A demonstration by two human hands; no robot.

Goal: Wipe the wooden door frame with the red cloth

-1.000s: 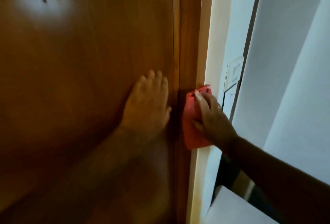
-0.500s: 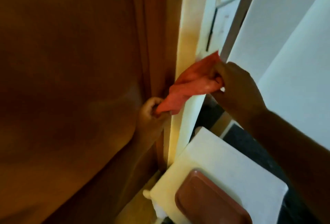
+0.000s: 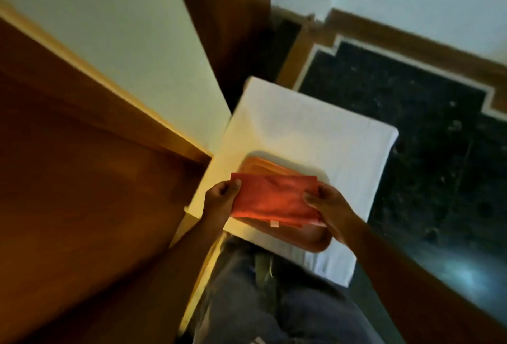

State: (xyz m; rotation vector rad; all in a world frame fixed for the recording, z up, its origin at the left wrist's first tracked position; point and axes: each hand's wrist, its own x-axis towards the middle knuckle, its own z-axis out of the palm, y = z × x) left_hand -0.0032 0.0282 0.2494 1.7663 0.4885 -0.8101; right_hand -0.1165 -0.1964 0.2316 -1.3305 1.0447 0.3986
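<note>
1. The red cloth [image 3: 274,199], folded into a flat rectangle, is held level between both hands above a brown tray [image 3: 307,236].
2. The left hand [image 3: 220,201] pinches the cloth's left end, thumb on top; its grip is pressed together on the fabric.
3. The right hand [image 3: 329,209] pinches the right end the same way.
4. The tray sits near the front edge of a white-covered counter [image 3: 315,130].
5. The wooden door frame [image 3: 162,127] stands left of the counter, apart from the cloth.
</note>
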